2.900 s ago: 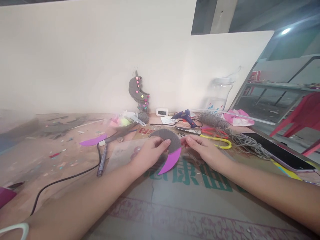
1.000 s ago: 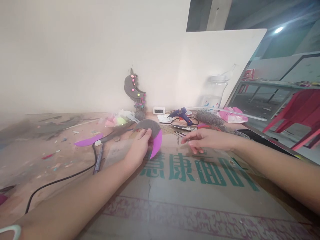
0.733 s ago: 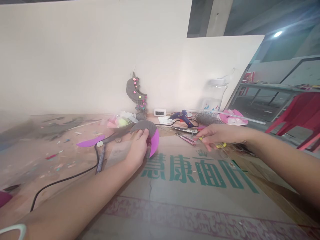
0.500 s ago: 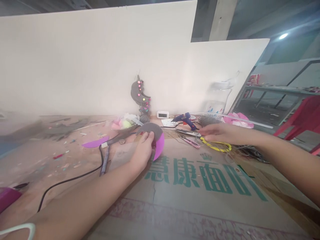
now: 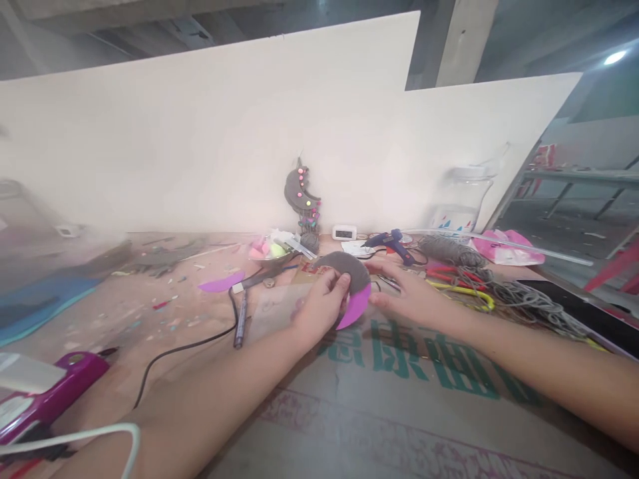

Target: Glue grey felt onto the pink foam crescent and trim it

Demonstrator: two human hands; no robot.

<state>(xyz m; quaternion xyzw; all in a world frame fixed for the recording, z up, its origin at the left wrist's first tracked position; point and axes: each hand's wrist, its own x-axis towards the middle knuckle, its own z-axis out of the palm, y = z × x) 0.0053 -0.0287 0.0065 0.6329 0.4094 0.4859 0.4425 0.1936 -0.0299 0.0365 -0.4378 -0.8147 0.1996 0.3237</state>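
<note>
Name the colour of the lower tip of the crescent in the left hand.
The lower tip is purple, seen in the head view.

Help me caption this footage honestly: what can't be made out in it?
All in the head view:
Left hand: some fingers, hidden behind the gray-and-purple crescent.
Right hand: whether its fingertips pinch a strand, too small and blurred.
White display: its digits, too small.
Phone: its near end, cut off by the right edge.
Magenta device: its left end, cut off by the left edge.
</note>
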